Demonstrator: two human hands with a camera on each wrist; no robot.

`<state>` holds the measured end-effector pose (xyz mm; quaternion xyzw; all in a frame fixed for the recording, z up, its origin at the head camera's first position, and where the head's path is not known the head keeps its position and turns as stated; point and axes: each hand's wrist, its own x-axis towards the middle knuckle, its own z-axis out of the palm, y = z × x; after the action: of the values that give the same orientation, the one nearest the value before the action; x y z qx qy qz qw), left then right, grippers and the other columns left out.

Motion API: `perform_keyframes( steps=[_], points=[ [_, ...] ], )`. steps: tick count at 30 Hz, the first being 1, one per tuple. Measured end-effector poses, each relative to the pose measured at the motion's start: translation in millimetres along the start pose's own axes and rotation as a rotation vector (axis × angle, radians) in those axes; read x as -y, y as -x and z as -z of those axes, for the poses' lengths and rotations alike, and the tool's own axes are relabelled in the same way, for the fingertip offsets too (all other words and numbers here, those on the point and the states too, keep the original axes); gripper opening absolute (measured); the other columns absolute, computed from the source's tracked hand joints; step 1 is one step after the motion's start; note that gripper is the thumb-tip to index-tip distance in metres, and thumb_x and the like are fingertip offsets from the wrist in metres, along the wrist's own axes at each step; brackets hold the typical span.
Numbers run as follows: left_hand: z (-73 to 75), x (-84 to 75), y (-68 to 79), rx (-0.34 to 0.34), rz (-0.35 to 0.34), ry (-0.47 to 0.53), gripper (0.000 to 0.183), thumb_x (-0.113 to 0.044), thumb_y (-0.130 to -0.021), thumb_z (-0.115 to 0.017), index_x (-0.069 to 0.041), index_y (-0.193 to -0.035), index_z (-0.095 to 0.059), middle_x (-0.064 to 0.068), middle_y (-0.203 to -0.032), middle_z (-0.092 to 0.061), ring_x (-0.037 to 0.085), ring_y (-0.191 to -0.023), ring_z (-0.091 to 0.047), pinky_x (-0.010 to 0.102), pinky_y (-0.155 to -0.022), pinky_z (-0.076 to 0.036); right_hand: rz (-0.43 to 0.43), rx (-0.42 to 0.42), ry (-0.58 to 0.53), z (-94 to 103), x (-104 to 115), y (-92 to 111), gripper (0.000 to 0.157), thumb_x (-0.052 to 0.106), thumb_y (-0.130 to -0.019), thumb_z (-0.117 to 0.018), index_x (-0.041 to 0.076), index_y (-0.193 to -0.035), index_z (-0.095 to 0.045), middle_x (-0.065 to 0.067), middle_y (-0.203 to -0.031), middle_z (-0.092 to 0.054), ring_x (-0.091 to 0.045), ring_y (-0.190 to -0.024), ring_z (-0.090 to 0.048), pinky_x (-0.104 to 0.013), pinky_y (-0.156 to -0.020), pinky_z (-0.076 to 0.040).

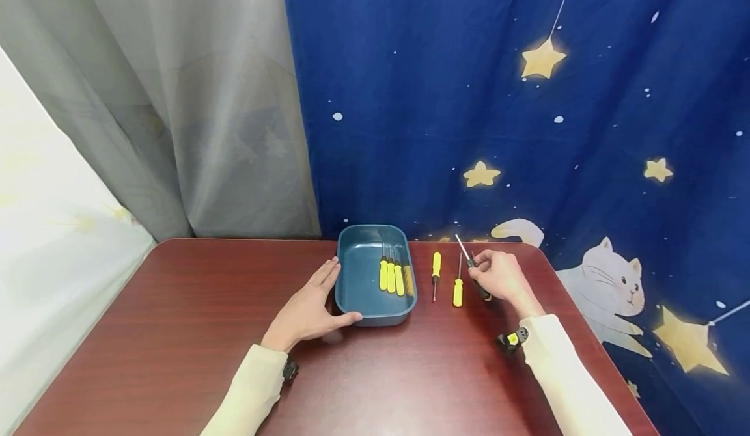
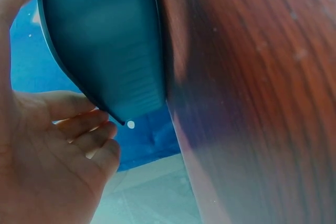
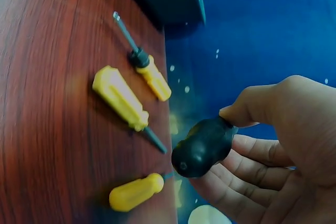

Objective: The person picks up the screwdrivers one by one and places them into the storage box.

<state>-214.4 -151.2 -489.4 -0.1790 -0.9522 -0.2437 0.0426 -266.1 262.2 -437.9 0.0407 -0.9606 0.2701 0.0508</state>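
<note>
I see right hand (image 1: 500, 276) pinching black driver (image 3: 202, 148) near yellow drivers (image 1: 458, 293); left hand (image 1: 309, 309) spread, touching bin (image 1: 359, 283) at its rim.

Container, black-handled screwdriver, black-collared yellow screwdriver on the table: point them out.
Container (image 1: 359, 281), head view: bare inner floor.
Black-handled screwdriver (image 3: 202, 148), right wrist view: handle.
Black-collared yellow screwdriver (image 3: 140, 59), right wrist view: collar.

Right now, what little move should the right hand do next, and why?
Maybe carry the black screwdriver left to the blue bin: the right hand holds it, yellow screwdrivers lie in there, and the left hand rests against the bin.
</note>
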Motion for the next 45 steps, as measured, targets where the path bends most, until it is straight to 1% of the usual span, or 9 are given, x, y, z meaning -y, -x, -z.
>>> perform_keyframes(
  steps=[3, 5, 13, 21, 26, 34, 40, 43, 45],
  points=[
    [1.5, 1.6, 1.6, -0.002, 0.006, 0.001, 0.124, -0.088, -0.073, -0.064, -0.01, -0.163, -0.027, 0.002, -0.173, -0.02, 0.022, -0.158, -0.025, 0.048, -0.119, -0.041, 0.001, 0.018, -0.039, -3.8, 9.1, -0.1, 0.026, 0.02, -0.09, -0.072, 0.0, -0.106, -0.071, -0.011, -0.088, -0.076, -0.018, -0.073, -0.068, -0.029, -0.063, -0.055],
    [1.8, 1.5, 1.6, -0.003, 0.0, 0.011, 0.123, -0.086, -0.074, -0.065, -0.009, -0.163, -0.028, 0.003, -0.173, -0.02, 0.023, -0.158, -0.025, 0.048, -0.119, -0.041, 0.003, 0.019, -0.053, -5.0, 14.2, 0.0, 0.026, 0.02, -0.089, -0.073, 0.0, -0.106, -0.071, -0.011, -0.088, -0.076, -0.018, -0.073, -0.068, -0.028, -0.061, -0.054],
    [0.4, 0.5, 0.5, -0.008, -0.009, 0.003, 0.123, -0.085, -0.074, -0.066, -0.008, -0.162, -0.029, 0.003, -0.172, -0.022, 0.023, -0.158, -0.026, 0.048, -0.12, -0.04, 0.027, 0.018, -0.066, -4.6, 35.8, -4.9, 0.024, 0.023, -0.089, -0.075, 0.004, -0.103, -0.071, -0.008, -0.088, -0.075, -0.016, -0.075, -0.069, -0.03, -0.071, -0.053],
    [0.2, 1.6, 0.1, -0.009, -0.007, 0.005, 0.124, -0.088, -0.073, -0.063, -0.009, -0.162, -0.028, 0.003, -0.172, -0.021, 0.023, -0.158, -0.026, 0.048, -0.119, -0.041, 0.04, 0.043, -0.094, -5.5, 57.7, -11.2, 0.025, 0.021, -0.089, -0.074, 0.002, -0.105, -0.072, -0.009, -0.089, -0.076, -0.017, -0.076, -0.07, -0.029, -0.07, -0.054],
    [0.9, 3.1, 2.0, -0.007, 0.003, 0.008, 0.125, -0.089, -0.072, -0.063, -0.011, -0.163, -0.028, 0.002, -0.172, -0.021, 0.023, -0.158, -0.027, 0.049, -0.118, -0.042, 0.05, 0.067, -0.109, -12.3, 71.6, -13.0, 0.024, 0.022, -0.088, -0.075, 0.004, -0.104, -0.072, -0.007, -0.089, -0.076, -0.015, -0.078, -0.069, -0.028, -0.068, -0.055],
    [0.0, 4.1, 1.0, -0.004, 0.004, 0.011, 0.125, -0.089, -0.072, -0.063, -0.011, -0.163, -0.028, 0.003, -0.172, -0.021, 0.025, -0.157, -0.028, 0.05, -0.118, -0.042, 0.041, 0.098, -0.113, -19.5, 97.0, -17.3, 0.025, 0.026, -0.088, -0.077, 0.007, -0.103, -0.073, -0.005, -0.089, -0.075, -0.017, -0.082, -0.069, -0.031, -0.075, -0.055],
    [-0.4, 4.0, 0.2, 0.001, 0.008, 0.009, 0.125, -0.089, -0.073, -0.063, -0.011, -0.163, -0.027, 0.003, -0.173, -0.02, 0.024, -0.158, -0.028, 0.05, -0.119, -0.041, 0.025, 0.149, -0.106, -27.1, 115.8, -21.7, 0.022, 0.027, -0.088, -0.077, 0.01, -0.101, -0.074, -0.004, -0.09, -0.075, -0.016, -0.077, -0.068, -0.028, -0.068, -0.055],
    [0.2, 3.3, 0.0, 0.004, 0.01, 0.012, 0.124, -0.088, -0.073, -0.064, -0.011, -0.163, -0.027, 0.003, -0.173, -0.02, 0.025, -0.157, -0.028, 0.05, -0.119, -0.041, 0.017, 0.169, -0.121, -31.5, 124.5, -23.4, 0.02, 0.027, -0.088, -0.077, 0.01, -0.099, -0.074, -0.004, -0.089, -0.076, -0.015, -0.075, -0.068, -0.027, -0.066, -0.054],
    [0.7, 2.7, -0.6, 0.005, 0.01, 0.011, 0.124, -0.088, -0.073, -0.064, -0.011, -0.163, -0.027, 0.003, -0.172, -0.021, 0.025, -0.157, -0.028, 0.05, -0.119, -0.042, 0.015, 0.177, -0.139, -34.9, 129.1, -25.1, 0.019, 0.025, -0.088, -0.077, 0.009, -0.098, -0.074, -0.003, -0.086, -0.075, -0.014, -0.071, -0.068, -0.026, -0.064, -0.054]
  ],
)
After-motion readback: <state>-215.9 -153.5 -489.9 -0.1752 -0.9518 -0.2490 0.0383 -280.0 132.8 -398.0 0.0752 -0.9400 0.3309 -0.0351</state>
